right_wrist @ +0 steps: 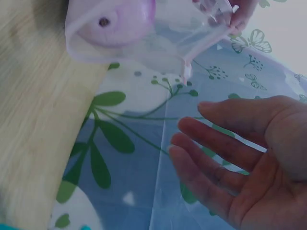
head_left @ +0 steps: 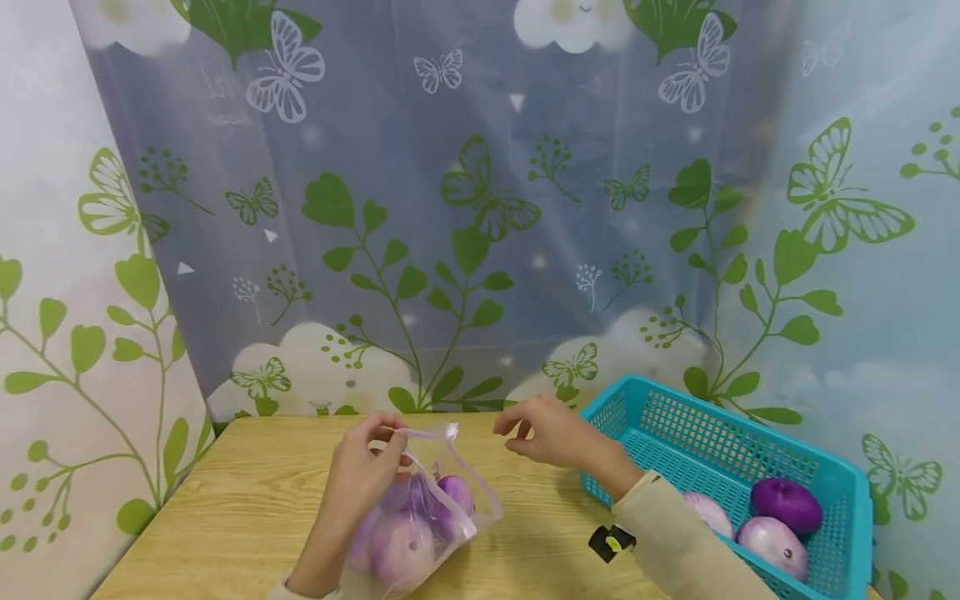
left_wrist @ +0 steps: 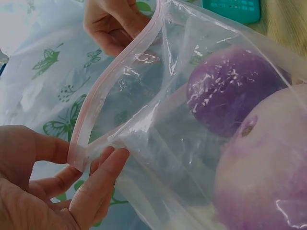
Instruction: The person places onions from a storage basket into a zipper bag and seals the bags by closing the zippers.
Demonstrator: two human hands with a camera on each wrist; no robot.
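Observation:
A clear zip bag [head_left: 431, 575] with a pink seal strip stands on the table, its mouth spread apart. Several purple onions [head_left: 405, 546] fill its lower part, and two show up close through the plastic in the left wrist view, one a dark purple onion [left_wrist: 230, 91]. My left hand [head_left: 365, 467] pinches the bag's rim at the left, thumb on one side and fingers on the other. Right of the mouth, my right hand [head_left: 551, 429] hovers apart from the bag, its fingers [right_wrist: 206, 177] loosely bent with nothing in them.
At the right, a turquoise plastic basket [head_left: 840, 483] holds a dark purple onion [head_left: 786, 505] and paler onions [head_left: 772, 546]. My right sleeve [head_left: 675, 533] crosses its near-left side. A patterned curtain [head_left: 480, 333] hangs behind the wooden table [head_left: 262, 467].

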